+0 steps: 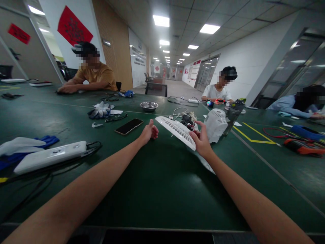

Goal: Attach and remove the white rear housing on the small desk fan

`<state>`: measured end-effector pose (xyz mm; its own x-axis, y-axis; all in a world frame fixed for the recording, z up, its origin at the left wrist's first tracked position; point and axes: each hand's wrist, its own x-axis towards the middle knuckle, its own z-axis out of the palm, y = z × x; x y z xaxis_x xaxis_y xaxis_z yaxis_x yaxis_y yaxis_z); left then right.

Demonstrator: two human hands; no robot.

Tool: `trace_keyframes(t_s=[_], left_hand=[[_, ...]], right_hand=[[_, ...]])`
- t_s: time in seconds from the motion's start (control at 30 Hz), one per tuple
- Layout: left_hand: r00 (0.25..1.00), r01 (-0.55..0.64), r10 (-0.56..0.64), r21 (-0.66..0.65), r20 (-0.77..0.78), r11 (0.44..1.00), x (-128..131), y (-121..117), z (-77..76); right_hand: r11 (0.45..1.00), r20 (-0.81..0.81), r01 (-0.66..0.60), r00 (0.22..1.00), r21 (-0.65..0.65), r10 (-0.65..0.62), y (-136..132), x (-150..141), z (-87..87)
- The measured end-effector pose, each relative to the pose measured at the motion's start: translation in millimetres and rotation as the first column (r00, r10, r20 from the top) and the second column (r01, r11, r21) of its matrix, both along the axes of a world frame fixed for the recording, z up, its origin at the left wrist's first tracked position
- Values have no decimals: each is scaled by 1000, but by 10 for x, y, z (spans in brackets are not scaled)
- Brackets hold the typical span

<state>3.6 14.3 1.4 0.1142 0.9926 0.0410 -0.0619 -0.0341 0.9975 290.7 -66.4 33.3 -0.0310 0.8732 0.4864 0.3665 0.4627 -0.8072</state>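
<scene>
My right hand (pixel 202 140) grips the near right end of a white slotted plastic panel (pixel 176 130), thumb on its edge. The panel is tilted above the table. Behind it, partly hidden, is a dark motor-like part (pixel 188 119) with wires; whether it is fixed to the panel I cannot tell. My left hand (pixel 148 132) is just left of the panel's far end, apart from it, thumb up and fingers loosely curled, with nothing visible in it. A white vented plastic housing (pixel 215 125) stands right of my right hand. Left of my left hand lies a black-screened phone (pixel 129 126).
A metal bowl (pixel 149 106) and grey gloves (pixel 101 111) are farther back. A white power bank-like box (pixel 52 156) with cables lies left. A dark bottle (pixel 234 115) stands behind the housing. An orange multimeter (pixel 303 147) lies right. Several people sit around the green table (pixel 152 189).
</scene>
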Motion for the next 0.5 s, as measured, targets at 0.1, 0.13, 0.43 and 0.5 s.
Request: trace_keyframes(t_s=[0.1,0.13,0.43,0.5], left_hand=[[986,133,-116,-143,124,981,-22,-17,58],[971,201,-169,-190,170,961,-30,-23,78],[961,245,-180,-340,211,908,-48,38,57],[971,212,-160,-326,178,922,-39,60,32]], right_hand=[[998,133,-21,991,65,12,-15,39,-23],[996,178,-32,984,86,16,-19,37,-30],[987,440,-124,896,101,68,-38,-13,-52],[985,440,-135,895,107,75,-27,9,-50]])
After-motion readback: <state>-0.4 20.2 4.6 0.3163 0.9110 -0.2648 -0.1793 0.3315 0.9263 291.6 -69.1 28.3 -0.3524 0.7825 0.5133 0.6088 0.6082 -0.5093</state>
